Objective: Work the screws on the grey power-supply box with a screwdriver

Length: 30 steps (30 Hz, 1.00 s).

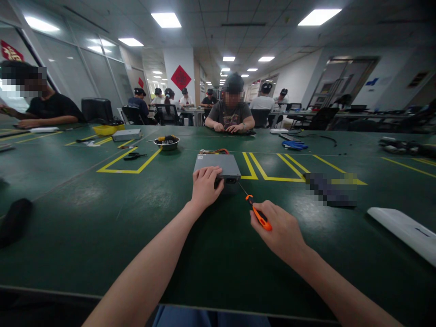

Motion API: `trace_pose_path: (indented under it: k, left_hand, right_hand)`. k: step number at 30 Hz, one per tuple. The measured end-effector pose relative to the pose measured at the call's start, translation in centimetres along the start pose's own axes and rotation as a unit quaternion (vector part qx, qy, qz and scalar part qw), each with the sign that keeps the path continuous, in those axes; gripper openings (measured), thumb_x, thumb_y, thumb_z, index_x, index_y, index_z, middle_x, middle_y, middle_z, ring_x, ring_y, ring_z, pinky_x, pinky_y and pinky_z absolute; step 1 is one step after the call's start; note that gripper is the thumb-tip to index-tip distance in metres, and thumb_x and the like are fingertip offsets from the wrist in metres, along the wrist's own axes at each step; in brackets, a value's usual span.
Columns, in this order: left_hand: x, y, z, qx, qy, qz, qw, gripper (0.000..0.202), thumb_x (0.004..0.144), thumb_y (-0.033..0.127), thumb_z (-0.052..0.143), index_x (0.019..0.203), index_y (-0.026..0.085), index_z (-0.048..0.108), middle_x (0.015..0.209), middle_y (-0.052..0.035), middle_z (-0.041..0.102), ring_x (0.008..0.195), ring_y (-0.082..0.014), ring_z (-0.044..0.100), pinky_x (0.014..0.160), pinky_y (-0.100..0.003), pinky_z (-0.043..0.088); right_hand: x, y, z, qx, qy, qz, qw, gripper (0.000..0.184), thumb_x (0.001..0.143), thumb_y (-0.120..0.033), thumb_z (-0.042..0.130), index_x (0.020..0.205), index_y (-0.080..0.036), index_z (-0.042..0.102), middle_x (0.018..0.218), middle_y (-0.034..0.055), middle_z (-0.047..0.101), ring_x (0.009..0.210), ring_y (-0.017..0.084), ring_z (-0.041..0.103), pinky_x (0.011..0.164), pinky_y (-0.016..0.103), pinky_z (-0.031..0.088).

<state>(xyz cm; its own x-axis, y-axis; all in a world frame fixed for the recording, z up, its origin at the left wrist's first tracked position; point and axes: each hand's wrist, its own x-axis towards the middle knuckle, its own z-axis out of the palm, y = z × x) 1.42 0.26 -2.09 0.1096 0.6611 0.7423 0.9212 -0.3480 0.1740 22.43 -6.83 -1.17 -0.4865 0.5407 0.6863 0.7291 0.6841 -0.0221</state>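
Now, from the head camera, a grey metal box (218,165) sits on the green bench (102,227), its smooth, matte shell squared off at the corners. The left hand (206,186) lies over the box's near edge, fingers slightly curved and pressing down, not closed around it. The right hand (277,229) is wrapped around the orange-and-black handle of a screwdriver (260,217), whose thin steel shaft angles toward the box's near end. A slip of that tip could scratch the metal or jab the left hand, and light pressure could let the box skid on the slick bench. Coloured wires (209,151) lie just behind the box, open to snagging. Left of the box, a steel bowl (166,143) holds small parts (166,139); right of it lie blue gloves (294,145), and a co-worker (231,109) sits beyond it.
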Motion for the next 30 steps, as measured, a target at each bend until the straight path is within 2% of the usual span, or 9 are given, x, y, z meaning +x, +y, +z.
trace_pose_path:
  k: [4,7,10,13,18,21,26,28,30]
  left_hand:
    - [-0.02,-0.01,0.08,-0.001,0.003,-0.002,1.000,0.027,0.081,0.029,0.051,0.108,0.025,0.053,0.117,-0.0013,0.059,0.109,-0.0212,0.047,0.093,-0.039,0.029]
    - [-0.02,-0.06,0.11,-0.002,0.006,-0.001,1.000,0.027,0.081,0.029,0.051,0.108,0.026,0.053,0.117,-0.0002,0.059,0.109,-0.0205,0.047,0.093,-0.038,0.029]
    - [-0.02,-0.10,0.11,-0.003,0.004,0.001,1.000,0.027,0.081,0.029,0.051,0.108,0.026,0.052,0.117,-0.0003,0.059,0.109,-0.0204,0.047,0.093,-0.038,0.029]
    - [-0.03,-0.08,0.07,-0.002,0.002,-0.002,1.000,0.027,0.082,0.029,0.051,0.108,0.025,0.052,0.117,-0.0007,0.059,0.109,-0.0203,0.047,0.093,-0.038,0.029]
    - [-0.03,0.01,0.01,0.002,-0.003,-0.008,1.000,0.027,0.082,0.029,0.050,0.109,0.025,0.053,0.118,-0.0016,0.058,0.110,-0.0208,0.047,0.093,-0.039,0.029]
    - [-0.03,0.03,-0.01,0.000,-0.002,-0.005,1.000,0.027,0.082,0.029,0.050,0.109,0.026,0.053,0.118,-0.0017,0.058,0.110,-0.0210,0.047,0.094,-0.039,0.029]
    - [-0.04,0.05,-0.06,0.001,-0.002,-0.007,1.000,0.027,0.082,0.029,0.050,0.109,0.026,0.053,0.118,-0.0020,0.058,0.110,-0.0213,0.047,0.094,-0.039,0.030]
    - [-0.04,0.05,-0.06,0.002,-0.003,-0.006,1.000,0.028,0.082,0.029,0.050,0.109,0.026,0.053,0.119,-0.0022,0.058,0.111,-0.0216,0.047,0.094,-0.039,0.029]
    - [-0.05,0.04,-0.03,0.003,-0.004,-0.004,1.000,0.027,0.082,0.029,0.049,0.109,0.026,0.053,0.119,-0.0022,0.058,0.111,-0.0215,0.047,0.094,-0.039,0.029]
  right_hand:
    - [-0.02,-0.11,0.05,-0.004,-0.002,-0.002,1.000,0.016,0.086,-0.021,0.043,0.091,-0.016,0.057,0.077,0.0044,0.054,0.066,0.015,0.053,0.061,0.027,0.042]
    - [0.20,-0.15,-0.11,0.001,-0.005,0.014,1.000,0.020,0.087,-0.030,0.044,0.094,-0.016,0.056,0.080,0.0052,0.056,0.067,0.015,0.054,0.060,0.027,0.042]
    - [0.31,-0.05,-0.24,0.005,-0.019,0.073,0.997,0.033,0.085,-0.046,0.045,0.096,-0.016,0.052,0.073,0.0037,0.058,0.059,0.015,0.055,0.053,0.027,0.041]
    - [0.16,0.04,-0.15,0.036,-0.018,0.130,0.991,0.030,0.086,-0.045,0.043,0.092,-0.017,0.048,0.063,-0.0007,0.056,0.049,0.012,0.052,0.046,0.023,0.038]
    - [-0.03,-0.14,0.07,0.009,0.019,0.022,1.000,0.013,0.085,-0.027,0.044,0.088,-0.017,0.052,0.075,0.0037,0.055,0.062,0.014,0.053,0.058,0.026,0.042]
    - [0.18,-0.30,-0.16,-0.003,0.016,0.006,1.000,0.013,0.085,-0.025,0.044,0.086,-0.017,0.053,0.076,0.0045,0.054,0.064,0.015,0.052,0.060,0.027,0.041]
    - [0.34,-0.27,-0.56,-0.004,-0.020,0.099,0.995,0.030,0.086,-0.047,0.041,0.088,-0.017,0.048,0.065,0.0005,0.056,0.051,0.013,0.052,0.048,0.024,0.037]
    - [0.20,-0.20,-0.47,0.008,-0.020,0.137,0.990,0.029,0.087,-0.046,0.039,0.091,-0.018,0.047,0.059,-0.0022,0.054,0.044,0.012,0.050,0.044,0.022,0.034]
    - [0.04,-0.18,-0.29,0.015,-0.013,0.129,0.991,0.024,0.087,-0.040,0.040,0.090,-0.018,0.046,0.060,-0.0020,0.055,0.045,0.012,0.050,0.045,0.022,0.035]
